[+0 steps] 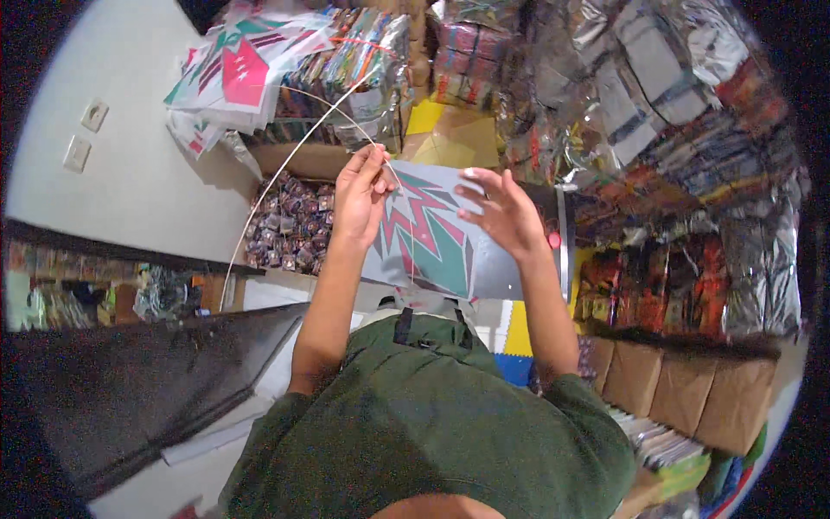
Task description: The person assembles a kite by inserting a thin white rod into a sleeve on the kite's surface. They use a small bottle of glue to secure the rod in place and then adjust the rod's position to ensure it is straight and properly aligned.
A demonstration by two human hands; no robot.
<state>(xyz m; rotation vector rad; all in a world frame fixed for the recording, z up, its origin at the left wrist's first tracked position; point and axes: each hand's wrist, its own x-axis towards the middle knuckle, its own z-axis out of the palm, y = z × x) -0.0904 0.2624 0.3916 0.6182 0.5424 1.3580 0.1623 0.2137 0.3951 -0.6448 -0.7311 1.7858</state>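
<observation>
My left hand (361, 195) is closed in a pinch on a thin pale string (346, 112) above a printed sheet. One end of the string arcs up to the far left; a short length hangs below the fingers. My right hand (508, 212) is raised over the sheet's right side, its fingers apart and holding nothing. The grey-white sheet (443, 251) carries a jagged green and pink pattern and lies on a dark, shiny work surface (501, 272). A thicker white cord (285, 169) curves past the left of my left hand.
Similar printed sheets (246, 73) are piled at the far left, beside bundled plastic packets (350, 65). An open box (290, 216) holds many small wrapped items. Yellow sheets (454, 134) lie beyond. Wrapped bundles (648, 285) and brown paper packages (683, 385) crowd the right.
</observation>
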